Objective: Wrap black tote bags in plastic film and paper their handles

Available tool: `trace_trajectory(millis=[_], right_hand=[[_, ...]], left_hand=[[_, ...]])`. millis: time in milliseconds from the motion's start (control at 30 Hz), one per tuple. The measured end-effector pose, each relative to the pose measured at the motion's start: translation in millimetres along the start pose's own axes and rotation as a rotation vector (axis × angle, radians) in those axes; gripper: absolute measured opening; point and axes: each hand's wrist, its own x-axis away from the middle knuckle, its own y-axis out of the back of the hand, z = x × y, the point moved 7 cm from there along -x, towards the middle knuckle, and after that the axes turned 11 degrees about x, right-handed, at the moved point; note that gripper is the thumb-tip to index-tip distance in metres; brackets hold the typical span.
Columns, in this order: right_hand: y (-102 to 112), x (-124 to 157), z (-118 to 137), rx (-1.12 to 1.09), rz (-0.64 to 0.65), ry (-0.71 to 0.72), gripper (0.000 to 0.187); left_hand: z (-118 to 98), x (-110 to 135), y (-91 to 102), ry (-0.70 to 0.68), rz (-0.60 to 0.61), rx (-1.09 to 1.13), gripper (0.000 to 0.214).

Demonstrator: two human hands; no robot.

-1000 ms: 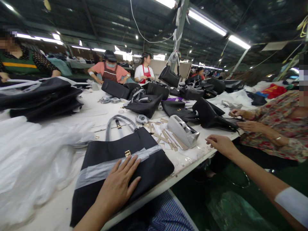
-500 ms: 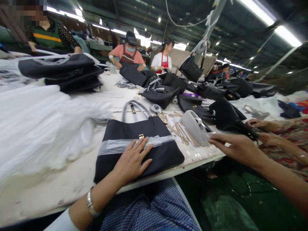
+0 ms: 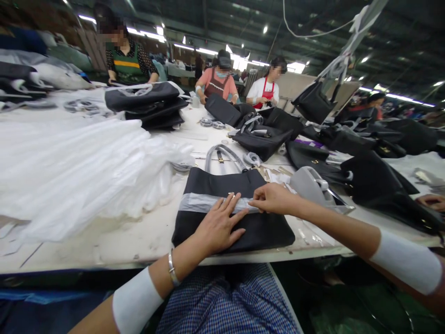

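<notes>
A black handbag [image 3: 212, 185] with grey handles lies flat on the white table [image 3: 139, 236] in front of me. A clear plastic strip [image 3: 198, 203] runs across its front, over a small gold clasp [image 3: 231, 194]. My left hand [image 3: 219, 225] lies flat on the bag with fingers spread, pressing on the strip. My right hand [image 3: 273, 198] is pinched together at the strip's right part, just right of the clasp; what its fingertips hold is too small to make out. A grey tape dispenser [image 3: 313, 185] stands right of the bag.
A heap of clear plastic bags [image 3: 76, 167] fills the table's left. More black handbags [image 3: 146, 104] are stacked behind and to the right [image 3: 378, 185]. Paper strips [image 3: 274, 176] lie by the dispenser. Several other workers [image 3: 217, 81] sit across the table.
My right hand came back from beside the tape dispenser to the strip on the bag. My left hand stayed flat on the bag. My view swung left and down.
</notes>
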Motion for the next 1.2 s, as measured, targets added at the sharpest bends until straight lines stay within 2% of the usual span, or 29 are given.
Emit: trace_trajectory(millis=[133,233,433,600,733,800,900,1033,1100,1200], right_hand=[[-6.1,-12.5,-3.2,0.151,0.064,-0.045,0.033],[-10.6,-16.8,-6.2,0.157,0.109,-0.049,0.034],[-17.3,-20.8,-11.2,0.132,0.158,-0.022,0.035],[-10.7,-17.3,-12.1,0.252,0.231,-0.076,0.042],[3.1,-10.0,-26.7,0.331,0.259,-0.14,0.046],[11.9,-7.2,-38.2,0.392,0.169,-0.108,0.043],[24.1,0.5,-62.7,0.539,-0.046,-0.071,0.043],[33.3,24.4,-88.9,0.653,-0.31,-0.147,0.045],[29.8,39.5,-76.6,0.604,-0.463,-0.073,0.039],[3.3,60.1,-32.8,0.498,-0.619,0.25,0.042]], left_hand=[[-0.2,0.3,0.6,-0.005,-0.021,0.003,0.056],[-0.7,-0.1,0.4,-0.015,-0.016,-0.015,0.056],[-2.1,-1.6,-4.0,-0.042,0.069,-0.036,0.057],[-0.9,-2.5,-5.1,-0.044,0.068,-0.039,0.057],[-0.5,-2.7,-4.3,-0.041,0.061,-0.033,0.056],[-0.9,-2.7,-3.8,-0.04,0.063,-0.026,0.056],[-1.6,-2.7,-3.1,-0.041,0.058,-0.02,0.056],[-0.9,-2.6,-4.7,-0.039,0.055,-0.019,0.057],[-0.3,-2.7,-5.9,-0.038,0.056,-0.022,0.057],[-0.3,-3.0,-6.5,-0.04,0.057,-0.027,0.057]])
